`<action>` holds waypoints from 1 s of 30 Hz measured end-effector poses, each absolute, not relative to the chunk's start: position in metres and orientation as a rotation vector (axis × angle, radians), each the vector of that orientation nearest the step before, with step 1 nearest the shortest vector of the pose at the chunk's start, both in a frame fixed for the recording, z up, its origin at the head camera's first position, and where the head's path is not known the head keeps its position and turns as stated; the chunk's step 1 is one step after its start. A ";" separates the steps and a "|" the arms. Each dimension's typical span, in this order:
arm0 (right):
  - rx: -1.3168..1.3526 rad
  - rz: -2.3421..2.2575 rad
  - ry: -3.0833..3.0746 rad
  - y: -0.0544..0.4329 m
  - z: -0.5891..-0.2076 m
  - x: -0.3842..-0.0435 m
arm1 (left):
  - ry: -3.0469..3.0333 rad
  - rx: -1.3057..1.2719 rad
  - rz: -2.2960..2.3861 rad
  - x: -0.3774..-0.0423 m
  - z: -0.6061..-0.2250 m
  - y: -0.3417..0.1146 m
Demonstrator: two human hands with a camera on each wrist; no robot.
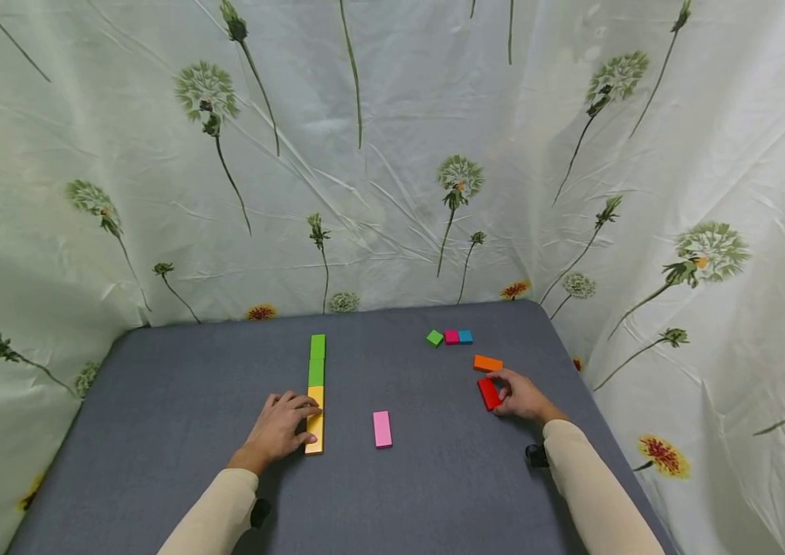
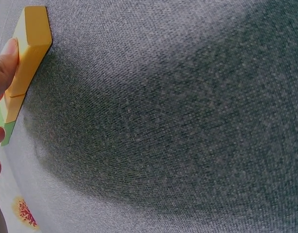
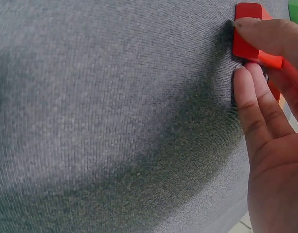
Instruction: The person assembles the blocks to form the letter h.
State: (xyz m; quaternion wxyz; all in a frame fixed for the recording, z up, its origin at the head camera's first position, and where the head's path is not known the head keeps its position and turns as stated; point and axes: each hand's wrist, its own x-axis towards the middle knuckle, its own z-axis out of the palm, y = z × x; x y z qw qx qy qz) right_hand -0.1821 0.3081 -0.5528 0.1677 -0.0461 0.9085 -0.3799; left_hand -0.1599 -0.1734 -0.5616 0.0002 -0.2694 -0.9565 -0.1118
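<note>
In the head view, two green blocks and two yellow blocks form a straight column on the grey cloth. My left hand lies over the yellow blocks from the left, fingers loosely bent. Its thumb touches the side of the nearest yellow block in the left wrist view. To the right, my right hand pinches a red block between thumb and fingers. In the right wrist view the thumb presses the end of the red block, and the fingertips reach along its far side, partly hidden.
A pink block lies between the hands. Just beyond the red block is an orange block. Farther back lie a small green block, a crimson one and a blue one. A flowered curtain hangs behind the table.
</note>
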 end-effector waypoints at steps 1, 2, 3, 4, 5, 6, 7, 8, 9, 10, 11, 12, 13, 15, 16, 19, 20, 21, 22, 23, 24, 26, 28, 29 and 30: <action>-0.135 -1.086 2.579 0.308 -0.553 -0.182 | -3.005 -0.845 -0.354 -0.160 -0.562 -0.174; -0.137 -1.093 2.573 0.309 -0.553 -0.182 | -3.006 -0.844 -0.352 -0.160 -0.562 -0.174; -0.138 -1.094 2.569 0.309 -0.553 -0.183 | -3.006 -0.844 -0.349 -0.160 -0.562 -0.174; -0.136 -1.095 2.567 0.309 -0.553 -0.183 | -3.003 -0.846 -0.345 -0.159 -0.561 -0.174; -0.131 -1.103 2.561 0.309 -0.553 -0.183 | -3.000 -0.847 -0.343 -0.159 -0.562 -0.174; -0.131 -1.103 2.560 0.309 -0.554 -0.183 | -2.994 -0.851 -0.345 -0.159 -0.561 -0.174; -0.130 -1.103 2.558 0.309 -0.554 -0.184 | -2.986 -0.856 -0.347 -0.159 -0.561 -0.175; -0.133 -1.104 2.558 0.309 -0.555 -0.184 | -2.979 -0.860 -0.355 -0.159 -0.561 -0.175; -0.137 -1.106 2.559 0.309 -0.555 -0.184 | -2.971 -0.864 -0.362 -0.159 -0.561 -0.175; -0.144 -1.107 2.561 0.308 -0.555 -0.185 | -2.963 -0.869 -0.368 -0.159 -0.561 -0.175; -0.151 -1.113 2.562 0.308 -0.556 -0.185 | -2.958 -0.873 -0.374 -0.159 -0.560 -0.175; -0.157 -1.111 2.567 0.308 -0.556 -0.185 | -2.957 -0.876 -0.378 -0.159 -0.560 -0.175; -0.154 -1.108 2.571 0.307 -0.556 -0.185 | -2.958 -0.876 -0.376 -0.159 -0.560 -0.175; -0.158 -1.109 2.581 0.307 -0.556 -0.185 | -2.966 -0.874 -0.365 -0.160 -0.560 -0.175; -0.160 -1.103 2.588 0.306 -0.556 -0.185 | -2.970 -0.872 -0.362 -0.160 -0.559 -0.175; -0.143 -1.082 2.605 0.303 -0.556 -0.186 | -2.977 -0.865 -0.350 -0.161 -0.559 -0.175; -0.133 -1.076 2.611 0.302 -0.556 -0.186 | -2.977 -0.864 -0.349 -0.161 -0.559 -0.175; -0.124 -1.063 2.622 0.301 -0.556 -0.186 | -2.975 -0.864 -0.348 -0.161 -0.559 -0.175; -0.107 -1.051 2.632 0.299 -0.556 -0.187 | -2.973 -0.866 -0.348 -0.161 -0.559 -0.175; -0.093 -1.044 2.641 0.297 -0.556 -0.187 | -2.971 -0.866 -0.347 -0.161 -0.560 -0.175; -0.077 -1.045 2.646 0.295 -0.555 -0.188 | -2.972 -0.865 -0.351 -0.161 -0.560 -0.175; -0.060 -1.039 2.658 0.289 -0.553 -0.190 | -2.972 -0.864 -0.356 -0.162 -0.560 -0.175; -0.056 -1.042 2.657 0.283 -0.552 -0.191 | -2.976 -0.864 -0.360 -0.161 -0.561 -0.176; -0.061 -1.049 2.648 0.279 -0.552 -0.192 | -2.978 -0.863 -0.364 -0.161 -0.561 -0.176; -0.064 -1.059 2.637 0.276 -0.551 -0.193 | -2.979 -0.864 -0.366 -0.161 -0.562 -0.176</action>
